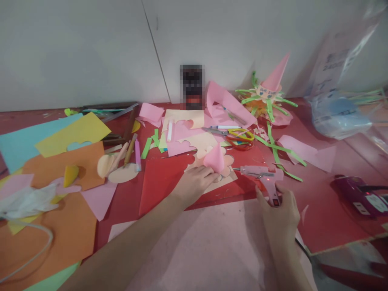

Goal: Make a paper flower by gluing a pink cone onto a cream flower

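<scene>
My left hand (198,180) has its fingers closed at the base of a small pink paper cone (214,159). The cone stands point up over a cream flower-shaped paper cutout (228,163), which lies partly on a red board (163,173). To the right, my right hand (280,206) is around the handle of a pink hot glue gun (262,172). A red light glows on the gun, and its nozzle points left toward the flower. Scissors with yellow and red handles (239,137) lie behind the cone.
A finished-looking paper figure with a pink cone hat (274,76) stands at the back right. Coloured paper sheets (63,161) and pens cover the left. A purple power strip (360,196) sits at right, near a clear plastic bag (336,113). The wall closes off the back.
</scene>
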`<state>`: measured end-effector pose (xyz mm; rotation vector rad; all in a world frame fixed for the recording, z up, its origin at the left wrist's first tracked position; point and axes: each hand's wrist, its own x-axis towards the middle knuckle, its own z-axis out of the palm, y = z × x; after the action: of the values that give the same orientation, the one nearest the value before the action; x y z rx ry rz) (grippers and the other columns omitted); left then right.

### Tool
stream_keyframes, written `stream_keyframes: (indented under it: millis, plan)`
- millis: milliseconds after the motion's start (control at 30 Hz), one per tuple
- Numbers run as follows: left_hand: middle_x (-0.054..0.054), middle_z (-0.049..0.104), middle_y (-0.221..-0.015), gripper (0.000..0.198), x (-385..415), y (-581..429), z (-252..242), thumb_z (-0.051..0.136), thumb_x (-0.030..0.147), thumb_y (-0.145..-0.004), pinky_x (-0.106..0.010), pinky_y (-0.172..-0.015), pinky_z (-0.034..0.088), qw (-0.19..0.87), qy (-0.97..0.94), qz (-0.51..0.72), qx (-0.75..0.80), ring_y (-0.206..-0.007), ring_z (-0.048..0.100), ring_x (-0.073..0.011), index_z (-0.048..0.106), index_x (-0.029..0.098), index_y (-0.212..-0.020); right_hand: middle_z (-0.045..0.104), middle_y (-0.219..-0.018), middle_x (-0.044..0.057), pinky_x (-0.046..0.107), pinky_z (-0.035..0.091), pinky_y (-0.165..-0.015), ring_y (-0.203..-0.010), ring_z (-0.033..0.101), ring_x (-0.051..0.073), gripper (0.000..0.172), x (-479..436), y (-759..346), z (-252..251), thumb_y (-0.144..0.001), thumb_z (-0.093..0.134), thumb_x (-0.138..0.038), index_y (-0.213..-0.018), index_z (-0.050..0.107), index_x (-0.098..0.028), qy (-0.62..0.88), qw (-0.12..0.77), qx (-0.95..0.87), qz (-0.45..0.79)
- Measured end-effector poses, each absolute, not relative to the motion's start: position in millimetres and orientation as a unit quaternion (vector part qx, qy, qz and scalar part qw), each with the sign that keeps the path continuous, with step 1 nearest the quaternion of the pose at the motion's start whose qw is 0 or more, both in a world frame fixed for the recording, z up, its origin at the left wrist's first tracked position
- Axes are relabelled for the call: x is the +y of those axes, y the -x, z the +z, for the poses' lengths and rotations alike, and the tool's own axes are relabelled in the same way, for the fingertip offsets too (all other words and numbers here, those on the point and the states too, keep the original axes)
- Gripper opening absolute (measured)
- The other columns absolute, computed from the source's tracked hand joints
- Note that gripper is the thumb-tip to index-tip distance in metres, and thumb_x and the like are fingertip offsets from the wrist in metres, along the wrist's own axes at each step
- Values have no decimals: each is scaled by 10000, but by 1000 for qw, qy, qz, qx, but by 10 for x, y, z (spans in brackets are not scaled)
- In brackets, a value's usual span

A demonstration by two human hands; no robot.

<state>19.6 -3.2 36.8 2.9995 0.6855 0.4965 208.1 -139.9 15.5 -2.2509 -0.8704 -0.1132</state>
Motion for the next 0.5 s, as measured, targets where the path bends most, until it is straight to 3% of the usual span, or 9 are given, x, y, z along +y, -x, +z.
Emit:
stream_keyframes:
  millis: [200,367,433,500]
  plan:
    - [-26,588,-795,261,-86,-235,378,348,84,-869,-282,-660,406,-7,-970,130,207,-749,542,-138,576,167,-964,565,-762,28,310,415,-692,-665,517,164,510,-1401,-2126,206,-651,629,-521,-1008,563,-163,882,376,-285,1]
    - [-13,576,-750,150,-71,-216,339,433,282,-876,-289,-667,436,68,-908,249,330,-730,549,-140,553,193,-864,593,-793,44,311,428,-667,-667,535,167,577,-1386,-2126,244,-594,686,-497,-1042,573,-151,886,410,-214,40]
    - [-33,596,-841,191,-44,-215,356,485,361,-842,-298,-696,462,119,-852,311,403,-817,568,-162,523,197,-933,595,-797,47,310,429,-663,-670,532,168,592,-1385,-2124,249,-589,687,-504,-1047,575,-147,882,421,-208,42]
    - [-79,577,-1082,400,-18,-240,383,522,407,-809,-331,-802,467,164,-824,332,428,-1012,543,-208,435,198,-1139,593,-792,46,307,427,-657,-666,525,165,598,-1382,-2125,247,-587,687,-514,-1043,578,-143,877,430,-208,41]
